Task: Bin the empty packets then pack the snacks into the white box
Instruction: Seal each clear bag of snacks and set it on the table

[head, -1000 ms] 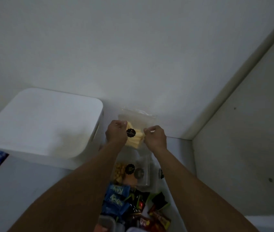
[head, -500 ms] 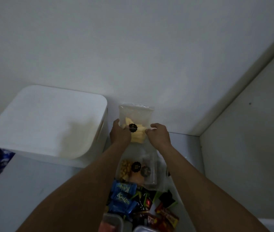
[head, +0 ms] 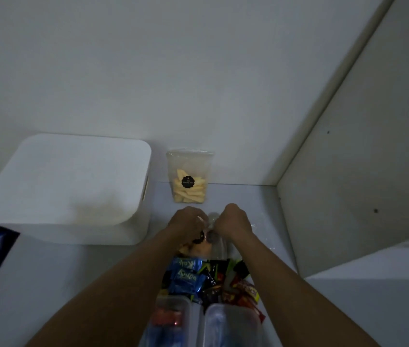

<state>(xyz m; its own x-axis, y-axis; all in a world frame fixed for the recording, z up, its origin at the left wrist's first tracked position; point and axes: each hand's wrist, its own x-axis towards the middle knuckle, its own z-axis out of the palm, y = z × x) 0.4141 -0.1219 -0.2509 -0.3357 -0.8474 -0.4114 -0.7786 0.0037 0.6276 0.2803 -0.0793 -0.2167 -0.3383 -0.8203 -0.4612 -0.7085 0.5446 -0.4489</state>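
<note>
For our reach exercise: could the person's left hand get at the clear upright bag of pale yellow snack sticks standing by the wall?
Probably yes: the left hand is just in front of the clear bag of yellow sticks, with bare shelf between.

We read little here. Two blue wrappers (head: 184,276) in the snack pile carry white lettering: the nearer one seems to say "Kopiko", and the one behind it shows the same word upside down. The round black sticker (head: 187,182) on the clear bag of yellow chips (head: 189,180) has print too small to read.
</note>
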